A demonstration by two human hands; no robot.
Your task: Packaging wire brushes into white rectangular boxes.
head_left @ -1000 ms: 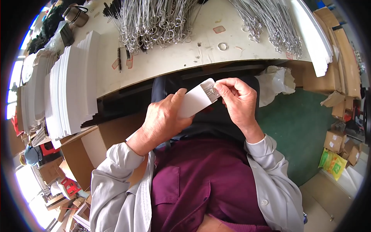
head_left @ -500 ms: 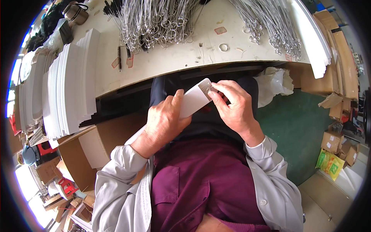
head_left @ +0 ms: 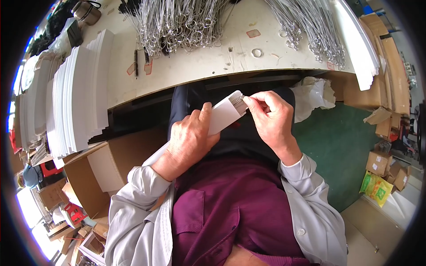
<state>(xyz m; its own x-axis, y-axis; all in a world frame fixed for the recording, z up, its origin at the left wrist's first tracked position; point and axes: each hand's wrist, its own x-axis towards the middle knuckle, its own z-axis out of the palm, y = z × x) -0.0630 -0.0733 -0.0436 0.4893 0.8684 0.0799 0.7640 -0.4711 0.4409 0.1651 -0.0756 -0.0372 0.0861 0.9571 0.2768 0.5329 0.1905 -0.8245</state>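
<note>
Head view:
Left hand point(head_left: 191, 141): wrapped around a white card point(head_left: 223, 116), thumb laid along its upper face, fingers closed beneath it.
Right hand point(head_left: 270, 119): pinched narrow, thumb and forefinger gripping a small metal piece point(head_left: 240, 101) at the card's far corner.
White card: held tilted over the lap between the two hands, its far end reaching the right fingertips.
Table point(head_left: 213, 62): just beyond both hands, its pale edge above the card.
Wire loops point(head_left: 177, 22): heaped on the table past the left hand; a second bundle point(head_left: 310, 26) lies past the right hand.
Card stacks point(head_left: 75, 97): fanned out well left of the left hand.
Cardboard box point(head_left: 102, 173): low beside the left forearm.
</note>
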